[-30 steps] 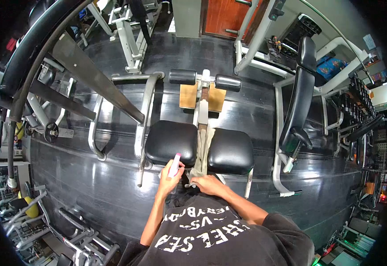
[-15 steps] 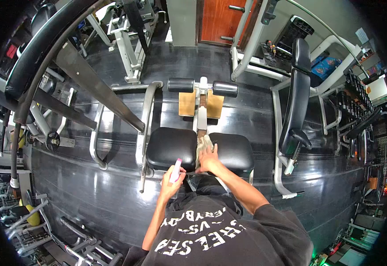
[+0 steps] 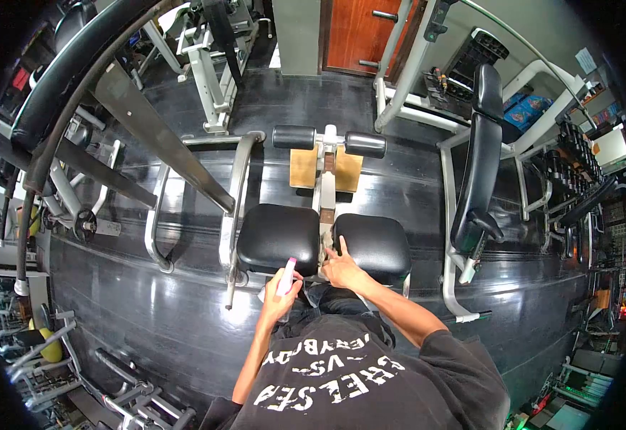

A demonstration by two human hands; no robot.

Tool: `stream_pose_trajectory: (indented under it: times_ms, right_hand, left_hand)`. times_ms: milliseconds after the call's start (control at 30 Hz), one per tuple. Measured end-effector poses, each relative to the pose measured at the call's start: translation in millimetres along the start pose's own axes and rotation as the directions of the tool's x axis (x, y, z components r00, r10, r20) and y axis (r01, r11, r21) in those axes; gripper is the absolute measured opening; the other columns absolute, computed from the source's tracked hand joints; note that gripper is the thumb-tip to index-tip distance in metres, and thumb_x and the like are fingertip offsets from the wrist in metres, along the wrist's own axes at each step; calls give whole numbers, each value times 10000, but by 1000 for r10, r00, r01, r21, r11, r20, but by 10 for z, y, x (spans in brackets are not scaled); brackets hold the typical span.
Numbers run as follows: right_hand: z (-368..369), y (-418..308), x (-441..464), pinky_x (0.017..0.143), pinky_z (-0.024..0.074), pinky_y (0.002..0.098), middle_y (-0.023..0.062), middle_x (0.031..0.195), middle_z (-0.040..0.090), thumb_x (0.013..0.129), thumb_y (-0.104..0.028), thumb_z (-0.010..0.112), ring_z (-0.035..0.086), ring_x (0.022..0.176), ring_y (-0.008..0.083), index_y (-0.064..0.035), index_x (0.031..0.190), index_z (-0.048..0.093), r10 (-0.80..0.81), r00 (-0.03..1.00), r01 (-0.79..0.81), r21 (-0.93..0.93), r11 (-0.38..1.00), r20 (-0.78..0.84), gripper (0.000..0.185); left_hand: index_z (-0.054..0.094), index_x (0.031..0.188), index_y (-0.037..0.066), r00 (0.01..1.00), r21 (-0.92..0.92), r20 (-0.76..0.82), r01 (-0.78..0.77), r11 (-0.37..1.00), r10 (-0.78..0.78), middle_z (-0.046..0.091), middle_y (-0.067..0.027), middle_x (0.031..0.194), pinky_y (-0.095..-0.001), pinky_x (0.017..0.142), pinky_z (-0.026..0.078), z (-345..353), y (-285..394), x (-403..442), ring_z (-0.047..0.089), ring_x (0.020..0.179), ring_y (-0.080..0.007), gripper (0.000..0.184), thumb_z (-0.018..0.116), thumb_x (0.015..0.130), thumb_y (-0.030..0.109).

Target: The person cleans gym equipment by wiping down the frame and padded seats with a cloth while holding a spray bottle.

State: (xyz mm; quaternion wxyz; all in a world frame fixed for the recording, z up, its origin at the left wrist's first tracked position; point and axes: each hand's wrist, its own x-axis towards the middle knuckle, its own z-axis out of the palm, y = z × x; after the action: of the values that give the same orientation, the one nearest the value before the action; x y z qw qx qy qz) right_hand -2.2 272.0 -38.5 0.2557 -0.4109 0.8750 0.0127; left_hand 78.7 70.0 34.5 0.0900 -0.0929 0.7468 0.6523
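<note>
A white bottle with a pink top (image 3: pixel 286 278) is held in my left hand (image 3: pixel 277 297), in front of the left black seat pad (image 3: pixel 278 236). My right hand (image 3: pixel 343 271) is at the near end of the gap between the two pads, its index finger stretched forward along the edge of the right black pad (image 3: pixel 381 247). A crumpled beige cloth (image 3: pixel 326 244) lies in the gap, partly hidden by the right hand, whose fingers are on it. Beyond the pads runs the bench's white frame (image 3: pixel 327 180).
Two black foam rollers (image 3: pixel 365 144) and a wooden plate (image 3: pixel 303 169) sit at the bench's far end. A black upright bench (image 3: pixel 479 172) stands to the right. Metal machine bars (image 3: pixel 170 147) cross on the left. Behind is a red door (image 3: pixel 359 34).
My right hand moved forward from the near edge into the gap between the pads, and less of the cloth shows. My left hand keeps the bottle, nearly in place. The view shifted slightly.
</note>
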Motion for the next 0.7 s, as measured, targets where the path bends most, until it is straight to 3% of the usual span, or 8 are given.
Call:
stream_pose_trajectory:
  times_ms: [67, 200, 267, 333, 400, 500, 600, 700]
  right_hand:
    - [1, 47, -93, 1051, 44, 749, 88, 1115, 667, 838, -239, 542, 401, 1330, 324, -131, 1034, 700, -62, 998, 63, 24, 998, -30, 274]
    - [-336, 295, -249, 1081, 74, 702, 153, 1267, 577, 928, -317, 504, 466, 1270, 322, -99, 1104, 656, -85, 995, 42, 563, 825, 49, 318]
    - [-589, 561, -300, 1082, 277, 569, 151, 1164, 639, 926, -338, 513, 568, 1148, 307, -93, 1087, 668, -19, 999, -9, 672, 740, 34, 332]
    - [-1067, 779, -389, 909, 467, 410, 144, 997, 694, 926, -340, 513, 651, 923, 266, -55, 1063, 669, 91, 995, -35, 729, 684, -37, 352]
    - [-1343, 927, -412, 733, 500, 350, 162, 853, 691, 905, -334, 531, 647, 746, 238, -27, 1003, 660, 265, 942, 2, 795, 607, -204, 347]
    - [-1694, 980, -283, 734, 507, 387, 200, 817, 656, 871, -339, 542, 652, 770, 336, -59, 953, 653, 432, 860, -126, 707, 695, -271, 313]
    - [-1453, 1068, 200, 916, 448, 470, 179, 1046, 659, 883, -332, 539, 622, 1009, 345, -59, 1061, 652, 399, 817, -221, 412, 884, -416, 345]
    - [-799, 1039, 815, 1040, 206, 697, 99, 1128, 630, 837, -259, 557, 529, 1154, 342, -67, 1096, 656, 410, 873, -405, 75, 911, -264, 337]
  left_hand:
    - [605, 971, 55, 1000, -9, 5, -12, 1000, 12, 566, 24, 670, -225, 530, 426, 9, 5, 18, 520, 576, -47, 121, 652, 866, 93]
    - [601, 970, 49, 1000, -29, 7, 3, 1000, -3, 567, 24, 685, -222, 538, 424, 15, 149, 54, 517, 587, -45, 116, 647, 872, 90]
    - [599, 970, 47, 1000, -10, 1, 9, 1000, -9, 567, 24, 690, -222, 541, 425, 13, 184, 72, 516, 590, -45, 117, 646, 872, 89]
    - [598, 972, 45, 1000, -44, -3, -2, 999, 1, 569, 19, 702, -222, 546, 427, 22, 181, 82, 515, 599, -45, 119, 646, 869, 82]
    - [591, 986, 36, 1000, -35, 9, -2, 999, 2, 593, -6, 773, -230, 547, 440, 19, 152, 89, 533, 598, -59, 129, 632, 872, 80]
    - [590, 988, 34, 1000, -29, -6, 7, 1000, -7, 598, -10, 785, -231, 552, 446, 38, 206, 57, 537, 603, -61, 133, 632, 870, 79]
    - [596, 976, 40, 999, -40, -43, 23, 999, -24, 584, 7, 736, -226, 561, 442, 46, 235, -10, 528, 613, -52, 130, 648, 865, 83]
    - [596, 976, 39, 997, -40, -65, 29, 999, -32, 595, 1, 757, -226, 570, 451, 40, 233, -72, 535, 618, -55, 131, 649, 865, 84]
